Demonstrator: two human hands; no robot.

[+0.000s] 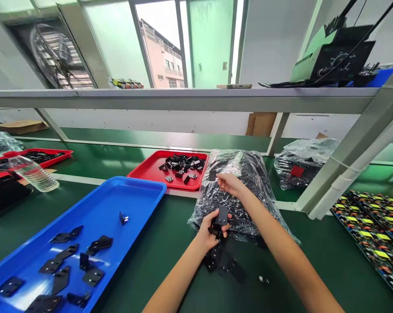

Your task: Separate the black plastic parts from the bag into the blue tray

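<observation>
My left hand point(209, 232) is closed around several black parts, with a flat black plate with small holes point(221, 216) standing up between thumb and fingers. Ahead of it, my right hand point(229, 183) pinches a small dark rectangular piece point(212, 175) above a clear plastic bag point(245, 169) full of black parts. More black pieces point(237, 269) lie on the green table below my left hand, partly hidden by it. A small shiny bit point(263, 279) sits to their right. Left of my arms, a blue tray point(140, 184) carries scattered black plates and angled brackets point(100, 244).
Behind the blue tray is a red tray point(144, 168) of small black pieces. A clear bottle point(35, 174) lies tilted at left. Circuit boards point(372, 230) cover the right side. A shelf point(170, 101) with a slanted post point(349, 161) crosses overhead, and another plastic bag point(308, 154) stands behind the post.
</observation>
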